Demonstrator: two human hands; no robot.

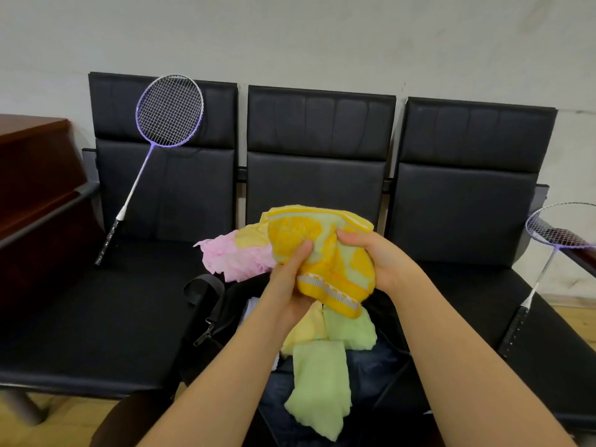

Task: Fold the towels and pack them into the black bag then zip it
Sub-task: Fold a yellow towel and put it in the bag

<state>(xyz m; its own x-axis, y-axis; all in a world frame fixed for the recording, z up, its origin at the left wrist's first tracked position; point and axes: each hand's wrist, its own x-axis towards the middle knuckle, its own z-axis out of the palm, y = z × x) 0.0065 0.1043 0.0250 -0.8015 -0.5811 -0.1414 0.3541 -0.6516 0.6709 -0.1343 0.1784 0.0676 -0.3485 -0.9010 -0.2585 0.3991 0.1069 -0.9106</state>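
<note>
A yellow towel with a lemon pattern (325,253) is bunched up above the middle seat, held between both hands. My left hand (290,279) grips its lower left side from below, thumb on top. My right hand (377,259) grips its right edge with fingers curled round the cloth. A pink towel (232,256) lies crumpled just left of it. Pale green towel (322,382) and pale yellow cloth (306,330) hang down under the hands. The black bag (222,304) sits beneath on the seat, its strap and zip pull at the left; its opening is mostly hidden.
A row of three black padded seats (106,317) stands against a white wall. One purple badminton racket (167,117) leans on the left seat back, another racket (554,240) on the right armrest. A dark red wooden cabinet (35,175) is at the far left.
</note>
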